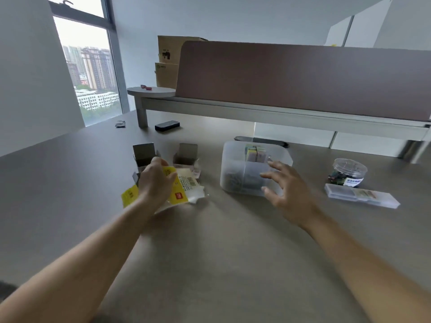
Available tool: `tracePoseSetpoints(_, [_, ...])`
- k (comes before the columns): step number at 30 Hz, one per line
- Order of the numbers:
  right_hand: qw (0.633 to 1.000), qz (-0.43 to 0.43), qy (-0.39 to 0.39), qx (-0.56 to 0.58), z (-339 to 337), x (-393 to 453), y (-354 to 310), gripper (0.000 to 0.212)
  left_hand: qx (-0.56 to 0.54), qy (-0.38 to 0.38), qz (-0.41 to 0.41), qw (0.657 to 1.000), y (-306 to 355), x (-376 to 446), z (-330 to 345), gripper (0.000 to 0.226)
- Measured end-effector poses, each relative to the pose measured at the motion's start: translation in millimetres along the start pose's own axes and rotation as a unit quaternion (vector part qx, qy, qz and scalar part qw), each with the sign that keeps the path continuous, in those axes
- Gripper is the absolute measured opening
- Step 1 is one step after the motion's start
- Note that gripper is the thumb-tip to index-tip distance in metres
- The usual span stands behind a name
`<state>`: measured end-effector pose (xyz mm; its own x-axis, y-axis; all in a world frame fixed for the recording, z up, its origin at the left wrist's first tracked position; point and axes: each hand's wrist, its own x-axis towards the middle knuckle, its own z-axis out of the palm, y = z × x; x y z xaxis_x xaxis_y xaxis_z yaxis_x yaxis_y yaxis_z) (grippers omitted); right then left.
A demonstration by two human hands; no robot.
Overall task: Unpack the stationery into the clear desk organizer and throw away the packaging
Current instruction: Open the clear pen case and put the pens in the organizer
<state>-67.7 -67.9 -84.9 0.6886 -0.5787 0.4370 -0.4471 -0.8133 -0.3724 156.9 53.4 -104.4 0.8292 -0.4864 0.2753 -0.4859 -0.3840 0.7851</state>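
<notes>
Left hand (pixel 155 183) grips the yellow wrapper (pixel 179 187) on the bench (pixel 210 241) beside two emptied cartons (pixel 186 153); right hand (pixel 283 185), fingers spread, holds nothing beside the clear organizer (pixel 233 169); recommend gathering all packaging together before binning.

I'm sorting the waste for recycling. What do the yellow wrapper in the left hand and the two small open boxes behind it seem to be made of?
The crumpled yellow-and-clear wrapper gripped by the left hand looks like thin glossy plastic film: it creases and shines. The two small open grey-brown boxes look like matte paperboard, with folded flaps standing up; probably recyclable card.
</notes>
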Motion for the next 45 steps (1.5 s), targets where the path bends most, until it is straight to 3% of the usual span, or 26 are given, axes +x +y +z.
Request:
tracePoseSetpoints(4, [0.996,0.039,-0.076,-0.029,9,-25,8,0.047,0.153,-0.017,0.044,0.987,-10,-3,6,0.033])
tracePoseSetpoints(8, [0.975,0.087,-0.194,-0.067,11,-47,18,0.051,0.185,-0.049,0.086,0.978,-4,-13,0,0.036])
tracePoseSetpoints(13, [0.978,0.129,-0.159,-0.044,-1,-60,38,0.054,0.149,-0.075,0.226,0.96,27,-43,-9,0.041])
tracePoseSetpoints(16, [0.976,0.186,-0.1,-0.055,-17,-66,66,0.055,0.139,-0.152,0.286,0.936,43,-66,0,0.047])
tracePoseSetpoints(19, [0.964,0.243,-0.05,-0.097,-34,-68,101,0.058,0.16,-0.253,0.301,0.906,55,-88,24,0.057])
tracePoseSetpoints(23, [0.954,0.268,-0.045,-0.13,-43,-62,135,0.067,0.209,-0.343,0.304,0.864,62,-97,58,0.067])
tracePoseSetpoints(26, [0.946,0.285,-0.068,-0.14,-43,-52,149,0.068,0.248,-0.373,0.301,0.842,60,-91,68,0.095])
tracePoseSetpoints(31, [0.945,0.248,-0.044,-0.209,-39,-44,145,0.054,0.232,-0.358,0.316,0.847,57,-88,70,0.103])
tracePoseSetpoints(34, [0.968,0.181,-0.018,-0.173,-40,-45,131,0.038,0.216,-0.349,0.318,0.854,56,-89,70,0.107])
tracePoseSetpoints(36, [0.976,0.157,-0.018,-0.148,-40,-48,125,0.04,0.206,-0.347,0.316,0.859,56,-91,69,0.106])
tracePoseSetpoints(40, [0.974,0.192,-0.037,-0.115,-36,-51,119,0.045,0.19,-0.342,0.31,0.866,56,-93,69,0.081])
tracePoseSetpoints(45, [0.985,0.153,-0.056,-0.054,-38,-53,101,0.039,0.101,-0.305,0.276,0.906,58,-92,69,0.064])
